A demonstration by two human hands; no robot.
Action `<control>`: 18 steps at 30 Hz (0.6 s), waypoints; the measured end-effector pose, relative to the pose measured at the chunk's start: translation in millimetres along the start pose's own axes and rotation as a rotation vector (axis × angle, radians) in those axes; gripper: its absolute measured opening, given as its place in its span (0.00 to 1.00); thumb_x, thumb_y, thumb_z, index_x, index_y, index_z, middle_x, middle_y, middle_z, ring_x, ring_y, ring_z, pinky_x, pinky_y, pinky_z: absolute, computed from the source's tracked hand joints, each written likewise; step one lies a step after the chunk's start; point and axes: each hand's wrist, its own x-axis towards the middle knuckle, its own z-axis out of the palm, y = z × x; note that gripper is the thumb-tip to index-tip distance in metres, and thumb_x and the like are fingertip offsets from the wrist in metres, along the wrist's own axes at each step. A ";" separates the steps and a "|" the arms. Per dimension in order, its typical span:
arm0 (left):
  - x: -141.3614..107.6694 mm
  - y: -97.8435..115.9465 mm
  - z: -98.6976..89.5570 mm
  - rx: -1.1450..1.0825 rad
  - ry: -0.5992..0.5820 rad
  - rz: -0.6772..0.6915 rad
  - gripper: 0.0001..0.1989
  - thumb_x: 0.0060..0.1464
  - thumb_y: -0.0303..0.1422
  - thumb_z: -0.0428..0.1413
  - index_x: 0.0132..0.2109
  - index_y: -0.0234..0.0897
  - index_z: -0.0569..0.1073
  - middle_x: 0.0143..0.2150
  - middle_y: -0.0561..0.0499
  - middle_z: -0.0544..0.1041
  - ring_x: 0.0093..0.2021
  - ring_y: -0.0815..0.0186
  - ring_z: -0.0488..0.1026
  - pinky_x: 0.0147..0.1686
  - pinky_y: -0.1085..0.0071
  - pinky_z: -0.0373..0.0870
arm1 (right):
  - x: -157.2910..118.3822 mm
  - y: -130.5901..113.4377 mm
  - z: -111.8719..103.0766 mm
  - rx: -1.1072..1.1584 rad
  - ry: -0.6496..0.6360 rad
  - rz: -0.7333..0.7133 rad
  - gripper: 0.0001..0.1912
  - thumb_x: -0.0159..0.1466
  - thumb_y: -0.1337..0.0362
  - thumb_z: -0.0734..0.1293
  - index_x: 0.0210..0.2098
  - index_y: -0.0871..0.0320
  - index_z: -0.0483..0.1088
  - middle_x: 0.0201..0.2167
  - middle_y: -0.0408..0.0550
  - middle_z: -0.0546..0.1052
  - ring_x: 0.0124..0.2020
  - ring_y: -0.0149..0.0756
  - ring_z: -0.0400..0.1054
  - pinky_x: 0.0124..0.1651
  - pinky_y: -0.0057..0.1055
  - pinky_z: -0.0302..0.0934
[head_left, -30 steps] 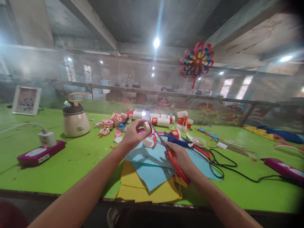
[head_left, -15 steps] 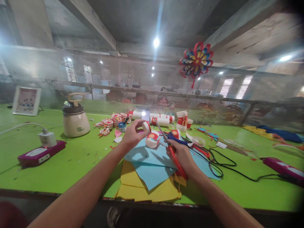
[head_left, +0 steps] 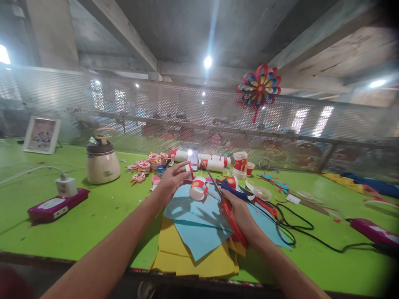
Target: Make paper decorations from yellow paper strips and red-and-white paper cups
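Note:
My left hand (head_left: 174, 181) has its fingers stretched forward, with a small white-and-red piece of paper cup (head_left: 189, 170) between the fingertips and thumb. My right hand (head_left: 238, 209) grips red-handled scissors (head_left: 229, 218), their blades apart and pointing up and away. Between the hands, a cut white-and-red paper cup (head_left: 197, 189) lies on its side over light blue sheets (head_left: 199, 232). Yellow sheets (head_left: 174, 253) lie underneath. Beside my right hand rests another tool with blue and red handles (head_left: 234, 191), partly hidden.
Stacked paper cups (head_left: 240, 164), a phone (head_left: 193, 158) and red-and-white paper crafts (head_left: 145, 166) stand farther back. A cream kettle-shaped container (head_left: 102, 164) and a purple power strip (head_left: 59, 205) are on the left. A black cord (head_left: 311, 228) loops across the right.
My left hand has drawn slightly left, its fingers straighter, with the cup piece turned edge-on. The cup between my hands has turned. The scissors stay in my right hand; the view has tilted slightly.

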 end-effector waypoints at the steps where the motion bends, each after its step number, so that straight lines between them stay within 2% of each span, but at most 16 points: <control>1: 0.2 0.6 0.1 -0.015 0.004 -0.003 0.24 0.42 0.29 0.64 0.49 0.36 0.72 0.33 0.49 0.74 0.31 0.66 0.75 0.35 0.67 0.73 | 0.0 -0.2 0.1 -0.005 -0.007 -0.004 0.19 0.55 0.69 0.59 0.45 0.60 0.70 0.31 0.47 0.75 0.30 0.37 0.68 0.33 0.30 0.61; 8: 2.4 2.3 -2.0 -0.095 0.022 -0.007 0.24 0.41 0.28 0.64 0.48 0.39 0.72 0.35 0.51 0.75 0.33 0.67 0.75 0.41 0.63 0.73 | -1.9 -2.2 4.9 -0.003 -0.039 -0.067 0.13 0.60 0.66 0.60 0.42 0.59 0.70 0.35 0.47 0.76 0.32 0.37 0.68 0.36 0.29 0.61; 15: 0.4 4.3 0.8 -0.098 0.033 -0.018 0.23 0.44 0.31 0.64 0.49 0.40 0.72 0.31 0.52 0.75 0.29 0.68 0.74 0.35 0.67 0.73 | -1.9 -16.6 -2.1 0.021 -0.013 -0.029 0.14 0.62 0.56 0.63 0.40 0.60 0.70 0.25 0.43 0.71 0.26 0.33 0.63 0.29 0.25 0.57; 18: 0.7 4.7 2.4 -0.097 0.033 0.004 0.23 0.43 0.30 0.64 0.50 0.41 0.72 0.36 0.52 0.76 0.31 0.69 0.73 0.37 0.68 0.72 | -2.1 -20.7 -6.2 0.042 -0.060 -0.015 0.15 0.61 0.54 0.63 0.38 0.60 0.69 0.24 0.41 0.68 0.24 0.31 0.60 0.28 0.25 0.55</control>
